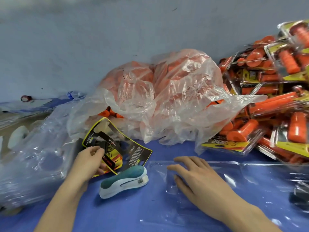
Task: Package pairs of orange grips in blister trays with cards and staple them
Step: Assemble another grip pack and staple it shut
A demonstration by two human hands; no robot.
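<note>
My left hand (90, 162) pinches a black and yellow printed card (132, 152), lifting it off a small stack at the left. My right hand (192, 176) lies flat with fingers spread on a clear blister tray (230, 181) opened on the blue table. Nothing lies in the tray. A teal and white stapler (124, 180) sits between my hands. Loose orange grips (107, 113) peek out of a big clear plastic bag (167, 97) behind the card.
A heap of finished packs (274, 104) with orange grips fills the right side. A stack of clear empty trays in plastic (33, 158) takes up the left. A water bottle (73, 94) lies far back left by the grey wall.
</note>
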